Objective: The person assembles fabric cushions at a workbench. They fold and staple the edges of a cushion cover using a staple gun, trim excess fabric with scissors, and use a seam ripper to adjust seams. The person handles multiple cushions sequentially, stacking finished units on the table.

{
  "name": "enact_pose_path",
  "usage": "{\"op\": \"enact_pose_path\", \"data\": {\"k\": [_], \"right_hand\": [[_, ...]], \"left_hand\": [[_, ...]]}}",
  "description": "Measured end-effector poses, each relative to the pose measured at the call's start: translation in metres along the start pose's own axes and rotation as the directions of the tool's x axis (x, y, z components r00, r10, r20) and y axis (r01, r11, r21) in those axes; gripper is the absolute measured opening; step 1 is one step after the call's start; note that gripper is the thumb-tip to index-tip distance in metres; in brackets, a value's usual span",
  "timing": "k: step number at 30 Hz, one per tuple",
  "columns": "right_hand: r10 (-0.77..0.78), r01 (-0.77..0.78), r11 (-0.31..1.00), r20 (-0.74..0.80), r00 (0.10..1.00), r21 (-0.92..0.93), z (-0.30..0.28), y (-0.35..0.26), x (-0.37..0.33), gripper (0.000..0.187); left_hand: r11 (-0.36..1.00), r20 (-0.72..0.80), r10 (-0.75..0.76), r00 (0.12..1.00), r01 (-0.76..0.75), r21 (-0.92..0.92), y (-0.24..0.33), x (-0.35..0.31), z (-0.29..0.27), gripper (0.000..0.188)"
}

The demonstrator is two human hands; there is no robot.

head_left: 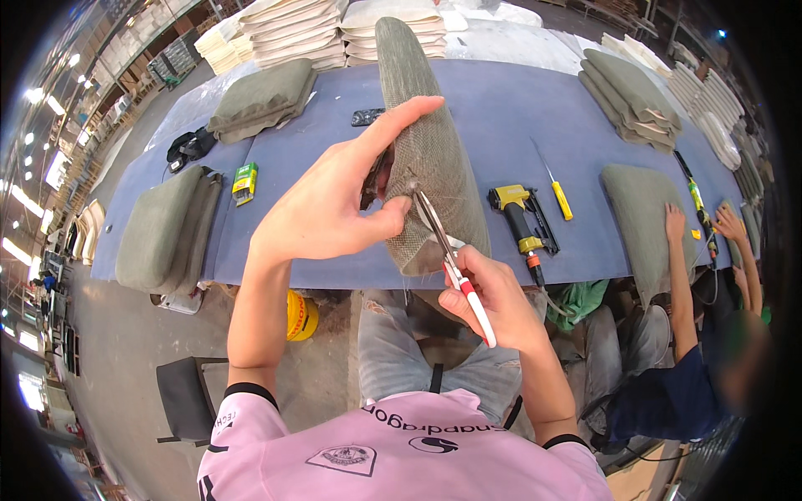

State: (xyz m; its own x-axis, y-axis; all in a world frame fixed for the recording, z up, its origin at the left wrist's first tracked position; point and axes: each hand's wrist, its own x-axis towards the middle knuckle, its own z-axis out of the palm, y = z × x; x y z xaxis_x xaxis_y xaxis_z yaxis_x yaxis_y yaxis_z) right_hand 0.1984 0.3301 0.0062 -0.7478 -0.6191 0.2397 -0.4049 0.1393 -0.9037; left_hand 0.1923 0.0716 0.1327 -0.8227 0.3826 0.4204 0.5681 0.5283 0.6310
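Observation:
A grey-green fabric-covered cushion [434, 150] stands tilted on the blue table in front of me. My left hand [330, 196] grips its left side, the index finger stretched along the fabric and the thumb pressed near a gathered spot. In my right hand [497, 305] is a pair of scissors [455, 271] with red and white handles. The blades point up and away from me, their tips at the fabric beside my left thumb. Loose threads hang from the cushion's lower edge. Some of my left fingers are hidden behind the cushion.
On the table [334, 242] lie a yellow-black staple gun [522, 219] with its hose, a yellow-handled screwdriver [561, 200], a green-yellow box [245, 184] and a black phone [368, 117]. Stacked covered cushions [163, 230] sit left. At right, another person works on a cushion [647, 221].

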Motion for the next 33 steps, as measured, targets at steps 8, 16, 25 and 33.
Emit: {"op": "enact_pose_path", "data": {"k": [8, 16, 25, 33], "right_hand": [[-0.037, 0.036, 0.999, -0.092, 0.995, -0.019, 0.004, -0.001, 0.012, 0.049], [-0.105, 0.116, 0.989, -0.118, 0.988, 0.093, 0.000, 0.000, 0.022, 0.045], [-0.186, 0.167, 0.982, -0.266, 0.946, -0.090, 0.001, 0.013, 0.025, 0.017], [-0.174, 0.170, 0.985, -0.173, 0.969, -0.041, -0.017, 0.008, 0.025, 0.023]], "left_hand": [[0.999, -0.009, 0.028, 1.000, -0.028, 0.015, -0.002, -0.001, 0.000, 0.092], [0.998, 0.024, -0.041, 0.999, 0.042, -0.047, 0.003, 0.004, 0.003, 0.092], [0.988, -0.059, 0.155, 0.986, -0.156, -0.011, -0.002, 0.021, 0.017, 0.086], [0.994, -0.004, 0.097, 0.995, -0.097, -0.050, 0.000, 0.022, 0.016, 0.088]]}}
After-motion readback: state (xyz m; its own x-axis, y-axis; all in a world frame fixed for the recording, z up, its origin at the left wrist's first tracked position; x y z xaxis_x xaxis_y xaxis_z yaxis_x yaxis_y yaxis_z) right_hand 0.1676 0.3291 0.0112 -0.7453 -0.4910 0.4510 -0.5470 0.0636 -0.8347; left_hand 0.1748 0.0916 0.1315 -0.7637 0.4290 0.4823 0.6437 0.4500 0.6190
